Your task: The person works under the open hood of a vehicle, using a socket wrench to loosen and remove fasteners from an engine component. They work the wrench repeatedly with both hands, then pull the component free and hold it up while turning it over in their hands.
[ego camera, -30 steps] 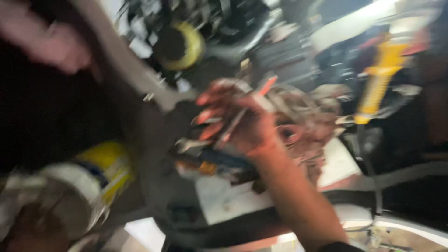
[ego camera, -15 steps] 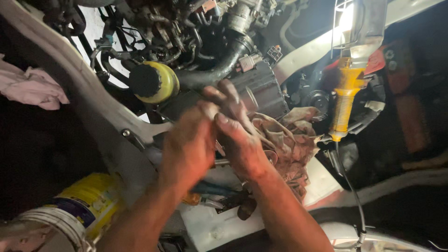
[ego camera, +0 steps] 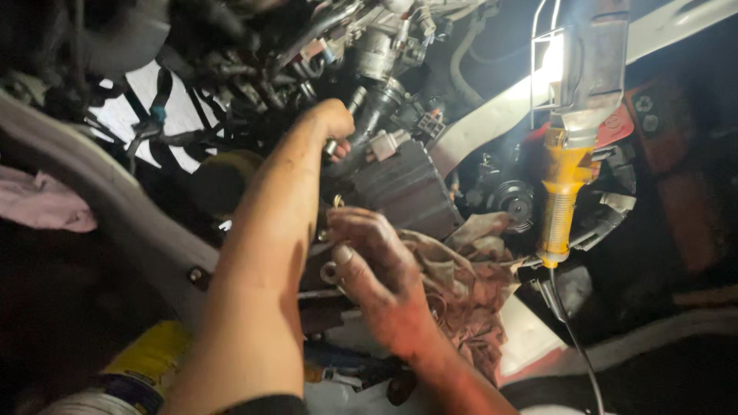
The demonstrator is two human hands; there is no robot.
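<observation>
My left hand (ego camera: pixel 329 123) reaches up into the engine bay, its fingers closed round a slim metal tool (ego camera: pixel 355 100) beside a black hose (ego camera: pixel 380 104). My left forearm crosses the middle of the view. Lower down, my greasy right hand (ego camera: pixel 377 269) curls over a ring-ended metal tool (ego camera: pixel 329 273), with the thumb pressed next to the ring. It rests against a dirty rag (ego camera: pixel 461 284) in front of a ribbed black box (ego camera: pixel 407 188).
A lit work lamp with a yellow handle (ego camera: pixel 565 207) hangs at the right, its cord trailing down. There is a yellow can (ego camera: pixel 146 361) at the bottom left and a pink cloth (ego camera: pixel 42 204) on the left. The white body edge (ego camera: pixel 492 123) frames the engine, with wiring and hoses above.
My left hand has left its place beside my right hand and gone up into the engine onto the tool. My right hand has dropped slightly, and the view has closed in.
</observation>
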